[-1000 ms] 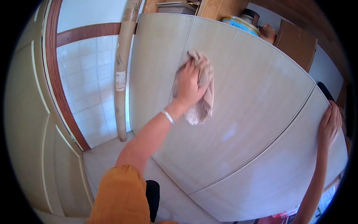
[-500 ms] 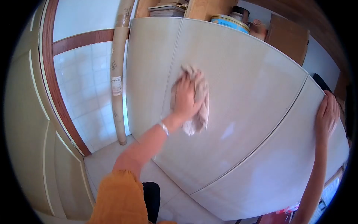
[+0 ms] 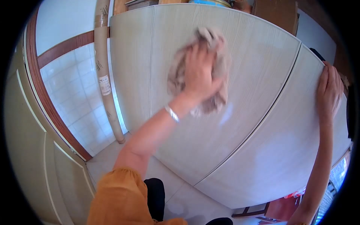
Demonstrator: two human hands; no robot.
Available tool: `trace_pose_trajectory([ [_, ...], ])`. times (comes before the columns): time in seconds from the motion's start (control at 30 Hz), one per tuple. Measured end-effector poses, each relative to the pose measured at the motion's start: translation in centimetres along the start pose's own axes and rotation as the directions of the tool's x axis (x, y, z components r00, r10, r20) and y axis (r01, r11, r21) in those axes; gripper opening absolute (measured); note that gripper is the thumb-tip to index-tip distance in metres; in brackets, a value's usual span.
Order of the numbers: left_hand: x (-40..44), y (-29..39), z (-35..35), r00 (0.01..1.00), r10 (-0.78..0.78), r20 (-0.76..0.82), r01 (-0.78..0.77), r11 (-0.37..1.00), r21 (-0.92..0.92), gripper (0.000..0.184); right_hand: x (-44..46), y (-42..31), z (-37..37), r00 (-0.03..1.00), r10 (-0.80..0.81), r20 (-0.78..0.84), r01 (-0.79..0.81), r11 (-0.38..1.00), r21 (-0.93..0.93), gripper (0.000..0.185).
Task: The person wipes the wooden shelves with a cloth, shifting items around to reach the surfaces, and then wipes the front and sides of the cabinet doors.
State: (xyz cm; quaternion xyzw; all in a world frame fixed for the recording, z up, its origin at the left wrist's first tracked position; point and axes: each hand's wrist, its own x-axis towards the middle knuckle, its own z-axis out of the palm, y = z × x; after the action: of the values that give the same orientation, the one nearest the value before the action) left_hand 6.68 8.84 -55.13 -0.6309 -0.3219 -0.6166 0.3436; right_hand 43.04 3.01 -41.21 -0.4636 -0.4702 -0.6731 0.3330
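Pressed against a pale wood-grain panel is a crumpled beige-pink cloth, held under my left hand. The fingers of that hand point up over the cloth, with the thumb out to the right, and a silvery band circles the wrist. At the far right, my right hand holds the upper edge of the adjoining panel section, its fingers close together and their tips hidden behind the edge. A dark seam divides the two sections.
A long cardboard tube leans upright by the tiled wall. A panelled door stands at the left. Behind the panel's top edge are a blue tin and a cardboard box. A reddish-brown wooden piece is at the lower right.
My left hand and the cloth have moved right across the panel, and the cloth looks more spread out. The view has shifted, with the panel higher in it. My right hand still holds the edge.
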Motion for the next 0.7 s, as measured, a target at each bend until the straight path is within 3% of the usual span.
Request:
trace_pose_trajectory([
  [0.17, -11.7, 5.3, -1.0, 0.932, -0.026, 0.362, 0.046, 0.998, -0.047, 0.073, 0.4, -0.6, -1.0, 0.999, 0.044, 0.028, -0.045, 0.999, 0.023, 0.033],
  [0.27, -16.9, 6.8, -1.8, 0.901, 0.007, 0.434, 0.044, 0.993, -0.105, 0.069, 0.6, -0.8, -1.9, 1.0, 0.006, 0.012, -0.006, 0.999, 0.032, 0.032],
  [0.4, -12.0, 6.7, -1.6, 0.919, -0.005, 0.393, 0.033, 0.997, -0.065, 0.067, 0.5, -0.9, -1.8, 1.0, 0.004, -0.021, -0.003, 0.999, 0.053, 0.031],
  [0.5, -6.7, 6.7, -0.8, 0.985, -0.023, 0.171, 0.044, 0.991, -0.124, 0.062, 0.5, -1.3, -1.8, 0.999, 0.015, -0.037, -0.013, 0.998, 0.06, 0.031],
  [0.7, -12.8, 7.4, -2.2, 0.949, -0.062, 0.309, 0.092, 0.992, -0.083, 0.058, 1.0, -1.4, -3.0, 1.0, 0.021, 0.007, -0.021, 0.989, 0.148, 0.032],
])
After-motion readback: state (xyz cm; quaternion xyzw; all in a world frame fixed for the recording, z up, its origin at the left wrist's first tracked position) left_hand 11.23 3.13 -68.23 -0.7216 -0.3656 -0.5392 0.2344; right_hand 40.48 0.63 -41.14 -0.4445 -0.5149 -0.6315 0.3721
